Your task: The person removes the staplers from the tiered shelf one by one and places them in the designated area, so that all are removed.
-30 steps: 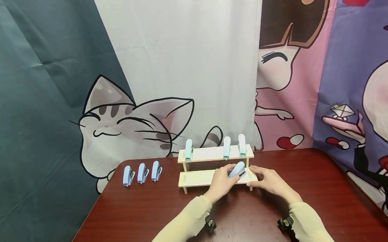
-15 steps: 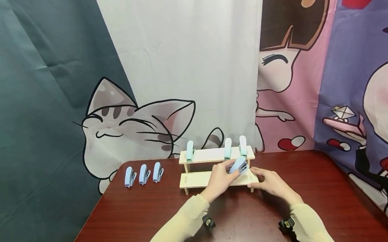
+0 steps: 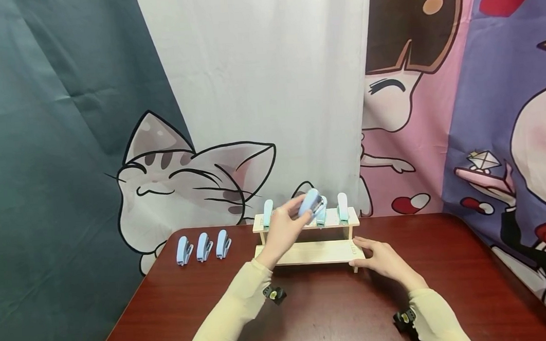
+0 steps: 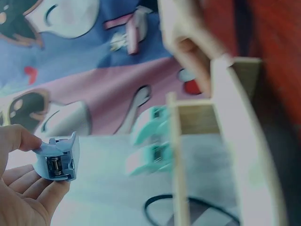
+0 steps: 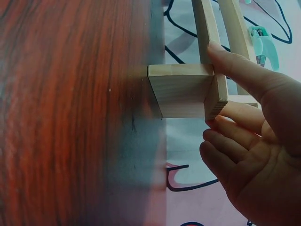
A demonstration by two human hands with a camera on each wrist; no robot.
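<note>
My left hand (image 3: 282, 232) grips a light blue mini stapler (image 3: 308, 202) up in front of the rack's upper tier. In the left wrist view, the thumb presses one side of this stapler (image 4: 59, 160) and the fingers lie along the other. My right hand (image 3: 385, 261) holds the right end of a two-tier wooden rack (image 3: 316, 252) at its lower shelf. The right wrist view has the thumb on the shelf's front edge and fingertips around its end. Mint green staplers stand on the upper tier: left (image 3: 268, 213), right (image 3: 343, 208), and one (image 3: 322, 218) partly hidden by the held stapler.
Three more blue staplers stand in a row on the table's left: an outer one (image 3: 183, 251), a middle one (image 3: 204, 247) and an inner one (image 3: 222, 244). A printed cartoon curtain (image 3: 268, 88) hangs behind the reddish-brown table (image 3: 336, 311).
My left hand has lifted the blue stapler from over the lower shelf's right end, moving it up and left to the upper tier. My right hand stays at the rack's end.
</note>
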